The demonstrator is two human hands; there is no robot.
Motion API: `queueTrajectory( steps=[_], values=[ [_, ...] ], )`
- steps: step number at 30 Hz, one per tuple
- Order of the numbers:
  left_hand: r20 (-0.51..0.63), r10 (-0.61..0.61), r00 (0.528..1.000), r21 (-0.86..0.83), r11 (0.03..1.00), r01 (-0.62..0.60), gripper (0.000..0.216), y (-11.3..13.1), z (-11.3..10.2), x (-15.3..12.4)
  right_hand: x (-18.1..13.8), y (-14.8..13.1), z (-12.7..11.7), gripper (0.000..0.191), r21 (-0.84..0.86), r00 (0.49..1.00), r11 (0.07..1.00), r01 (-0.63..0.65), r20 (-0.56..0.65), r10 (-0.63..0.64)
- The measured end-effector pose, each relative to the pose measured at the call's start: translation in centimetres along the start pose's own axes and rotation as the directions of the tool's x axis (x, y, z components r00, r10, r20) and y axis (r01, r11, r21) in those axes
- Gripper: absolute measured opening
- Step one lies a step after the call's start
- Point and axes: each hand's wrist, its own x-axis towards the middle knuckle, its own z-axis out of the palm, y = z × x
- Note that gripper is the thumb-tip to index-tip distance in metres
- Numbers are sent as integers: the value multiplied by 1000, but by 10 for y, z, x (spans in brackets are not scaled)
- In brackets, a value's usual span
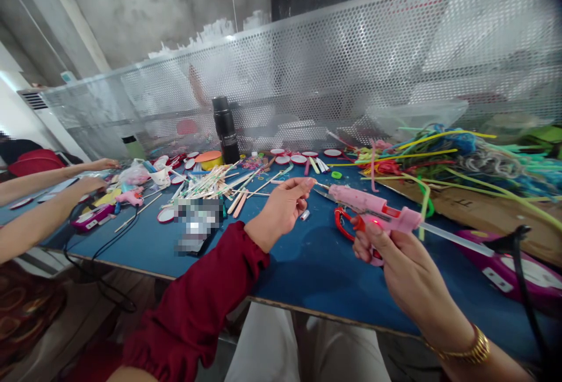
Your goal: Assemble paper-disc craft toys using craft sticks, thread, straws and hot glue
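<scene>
My right hand (pixel 386 247) is wrapped round the handle of a pink hot glue gun (pixel 357 199), whose small red light glows. A translucent glue stick (pixel 456 238) juts from its back end. My left hand (pixel 283 209), in a dark red sleeve, has thumb and forefinger pinched right by the gun's nozzle; whatever is between the fingertips is too small to make out. Behind the gun, partly covered by it, lie red-handled scissors (pixel 342 224). A small whitish piece (pixel 304 215) rests on the table just below my left fingers.
Wooden sticks (pixel 211 183) are piled left, near a phone (pixel 199 227) and a black bottle (pixel 225 130). Coloured pipe cleaners (pixel 456 153) lie on cardboard (pixel 443 203) at right, beside a purple power strip (pixel 496 270) with a black cable. Another person's arms (pixel 44 212) reach in from the left.
</scene>
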Motion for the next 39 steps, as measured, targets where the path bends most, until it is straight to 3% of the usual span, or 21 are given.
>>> queueTrajectory(
  steps=[18, 39],
  values=[
    [-14, 19, 1000, 2, 1000, -19, 41, 1, 2, -3, 1, -1, 3, 41, 83, 1000, 996, 23, -1, -23],
    [-18, 13, 1000, -19, 1000, -13, 39, 1, 3, -3, 3, 6, 0, 44, 17, 1000, 1000, -22, 19, 22]
  ],
)
